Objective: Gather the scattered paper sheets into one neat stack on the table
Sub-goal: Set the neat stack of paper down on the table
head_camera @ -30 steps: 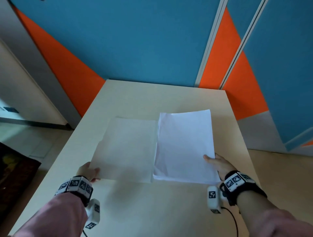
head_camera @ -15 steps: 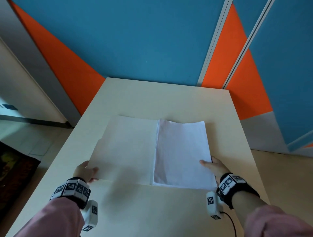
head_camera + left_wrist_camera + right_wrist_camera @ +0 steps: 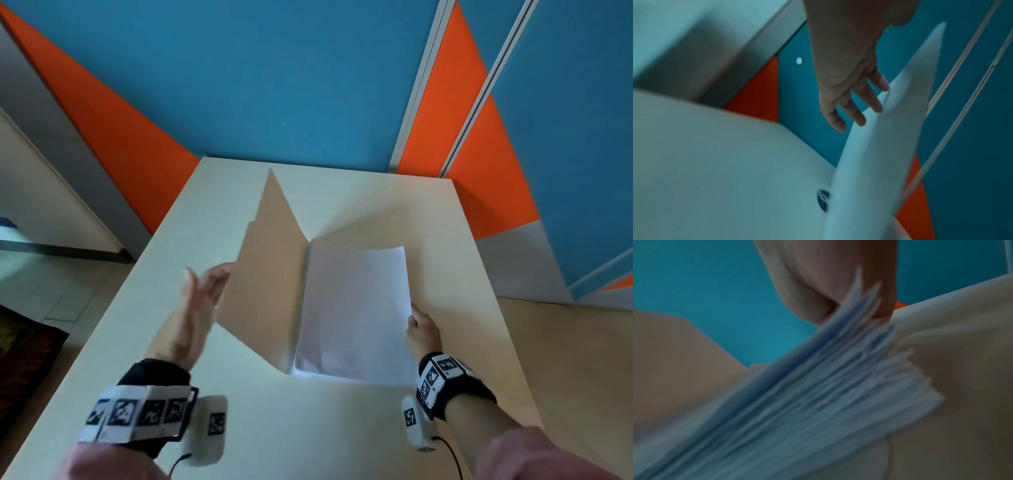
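**Folder flap raised, paper stack held at its right edge**

Table [image 3: 342,428]: pale top, runs from the near edge to the blue and orange wall [image 3: 274,85] at 12 o'clock.

Folder [image 3: 270,281]: tan card, sits mid-table. Its left flap stands tilted up off the table, hinged on the fold along the left edge of the papers; its far corner points toward 12 o'clock.

Paper stack [image 3: 356,308]: white sheets, lying on the right half of the folder, just right of the fold. Edges roughly squared in the head view; the right wrist view shows the sheets [image 3: 818,386] fanned slightly at the side.

Left hand [image 3: 195,308]: at 9 o'clock of the folder, fingers [image 3: 875,104] straight and spread, tips touching the outer face of the raised flap. Grasping nothing, loose and flat.

Right hand [image 3: 421,332]: at 4 o'clock of the stack, thumb on top, pinching the right edge of the sheets near the close corner.

Both wrists carry marker bands [image 3: 137,414].
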Motion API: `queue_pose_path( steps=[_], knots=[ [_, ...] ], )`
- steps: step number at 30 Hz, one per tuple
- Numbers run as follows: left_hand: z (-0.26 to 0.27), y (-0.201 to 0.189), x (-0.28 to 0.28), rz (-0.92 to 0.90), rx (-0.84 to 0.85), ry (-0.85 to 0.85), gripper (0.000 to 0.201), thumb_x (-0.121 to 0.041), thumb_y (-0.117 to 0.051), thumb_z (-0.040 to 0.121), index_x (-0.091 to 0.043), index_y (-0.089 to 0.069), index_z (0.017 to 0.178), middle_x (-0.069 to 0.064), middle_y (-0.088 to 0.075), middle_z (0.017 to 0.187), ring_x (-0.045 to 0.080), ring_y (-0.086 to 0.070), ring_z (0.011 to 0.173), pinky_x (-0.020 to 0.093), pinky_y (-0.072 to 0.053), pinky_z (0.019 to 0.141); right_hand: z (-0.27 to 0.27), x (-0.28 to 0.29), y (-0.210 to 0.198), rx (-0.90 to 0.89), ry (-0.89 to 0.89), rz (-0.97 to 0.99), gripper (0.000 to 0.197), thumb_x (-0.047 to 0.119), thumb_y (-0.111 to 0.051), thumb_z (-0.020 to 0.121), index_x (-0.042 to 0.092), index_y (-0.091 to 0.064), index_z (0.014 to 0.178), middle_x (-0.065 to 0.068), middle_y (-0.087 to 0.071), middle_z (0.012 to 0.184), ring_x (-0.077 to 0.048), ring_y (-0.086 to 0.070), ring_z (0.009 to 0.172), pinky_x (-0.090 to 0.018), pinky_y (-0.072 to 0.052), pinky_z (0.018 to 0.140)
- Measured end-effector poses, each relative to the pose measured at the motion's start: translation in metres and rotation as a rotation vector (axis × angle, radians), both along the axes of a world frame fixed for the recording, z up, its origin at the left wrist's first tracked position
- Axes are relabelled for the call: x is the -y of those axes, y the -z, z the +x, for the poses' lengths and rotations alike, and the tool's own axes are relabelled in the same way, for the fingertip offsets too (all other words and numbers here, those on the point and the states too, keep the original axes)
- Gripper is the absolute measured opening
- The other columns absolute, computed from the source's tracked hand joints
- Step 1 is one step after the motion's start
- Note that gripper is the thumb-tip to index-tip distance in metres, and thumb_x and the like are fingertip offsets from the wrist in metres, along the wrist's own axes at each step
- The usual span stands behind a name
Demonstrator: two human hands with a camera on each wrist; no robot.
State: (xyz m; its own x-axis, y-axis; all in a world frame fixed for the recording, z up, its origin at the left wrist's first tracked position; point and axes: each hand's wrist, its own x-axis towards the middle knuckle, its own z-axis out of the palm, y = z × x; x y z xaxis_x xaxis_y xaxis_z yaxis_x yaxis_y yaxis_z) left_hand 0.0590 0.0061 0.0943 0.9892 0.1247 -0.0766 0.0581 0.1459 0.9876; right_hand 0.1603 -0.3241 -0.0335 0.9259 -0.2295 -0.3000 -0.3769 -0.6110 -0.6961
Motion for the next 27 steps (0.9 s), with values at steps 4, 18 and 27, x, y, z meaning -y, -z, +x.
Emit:
queue_pose_path(
  steps=[4,18,27],
  knots=[
    [0.027,0.034,0.050,0.225,-0.101,0.101,0.026,-0.029,-0.038,0.099,-0.046,-0.055,0.109,-0.020,-0.060,0.116,-0.003,-0.055,0.108,0.041,-0.037,0.108,-0.001,0.000,-0.003,-0.001,0.035,0.025,0.044,0.003,-0.035,0.097,0.006,-0.044,0.140,-0.019,-0.051,0.137,-0.033,-0.049,0.125,-0.030,-0.036,0.102],
    [0.045,0.113,0.095,1.193,-0.322,0.355,0.049,-0.022,-0.059,0.087,-0.040,-0.048,0.130,0.002,-0.009,0.158,0.026,-0.022,0.138,0.033,-0.026,0.112,0.009,0.019,-0.019,-0.224,-0.006,0.369,0.017,0.015,-0.054,0.091,0.018,-0.070,0.088,0.002,-0.070,0.086,-0.018,-0.062,0.079,-0.029,-0.047,0.073],
    [0.051,0.103,0.106,0.854,-0.579,0.040,0.083,-0.011,-0.076,0.072,-0.021,-0.031,0.141,0.017,-0.037,0.134,0.032,-0.040,0.122,0.032,-0.036,0.101,0.013,-0.006,-0.012,-0.123,0.058,0.211,0.042,0.019,-0.039,0.097,0.004,-0.049,0.135,-0.017,-0.053,0.137,-0.029,-0.052,0.116,-0.031,-0.037,0.100]
  ],
)
